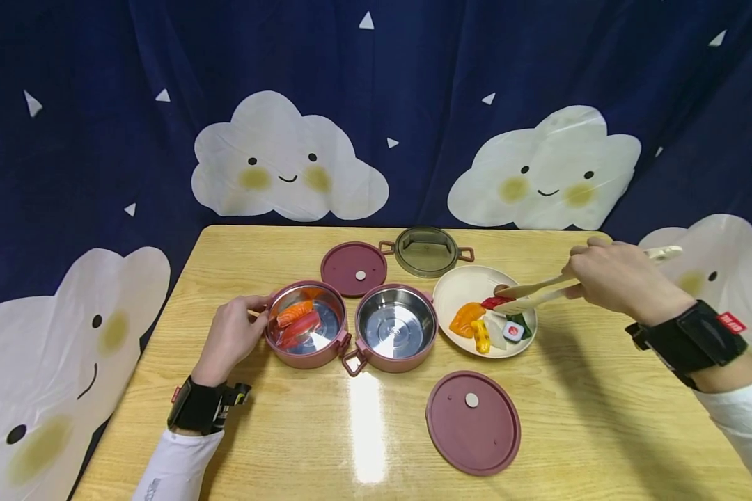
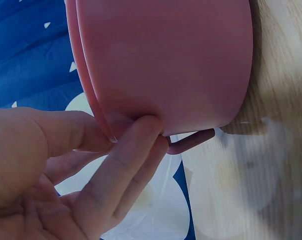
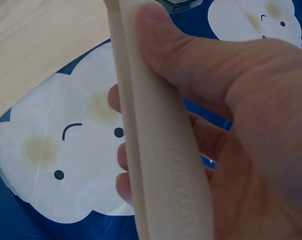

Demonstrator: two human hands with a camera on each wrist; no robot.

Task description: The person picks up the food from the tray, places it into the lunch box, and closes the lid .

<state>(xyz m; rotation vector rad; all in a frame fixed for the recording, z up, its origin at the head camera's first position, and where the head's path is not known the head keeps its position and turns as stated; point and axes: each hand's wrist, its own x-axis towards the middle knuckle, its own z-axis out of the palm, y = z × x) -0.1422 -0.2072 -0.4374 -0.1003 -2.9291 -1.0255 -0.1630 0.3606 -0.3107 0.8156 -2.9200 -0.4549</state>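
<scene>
My left hand (image 1: 233, 334) grips the left side of a pink pot (image 1: 307, 360). In the left wrist view the fingertips (image 2: 148, 127) press the pot's outer wall, close by its handle (image 2: 193, 141). Inside that pot lie an orange sushi-like piece (image 1: 294, 313) and a red one (image 1: 299, 328). My right hand (image 1: 623, 275) holds cream tongs (image 1: 548, 296), thumb along one arm in the right wrist view. The tongs' tips are at a red piece (image 1: 492, 303) on a cream plate (image 1: 460, 284), with a brown round piece (image 1: 501, 289) beside it.
A second pink pot (image 1: 396, 327) with a steel inside stands between the first pot and the plate. Maroon lids lie behind (image 1: 345, 268) and in front (image 1: 473, 438). A glass lid (image 1: 426, 252) sits at the back. Several toy foods, including an orange piece (image 1: 467, 319), share the plate.
</scene>
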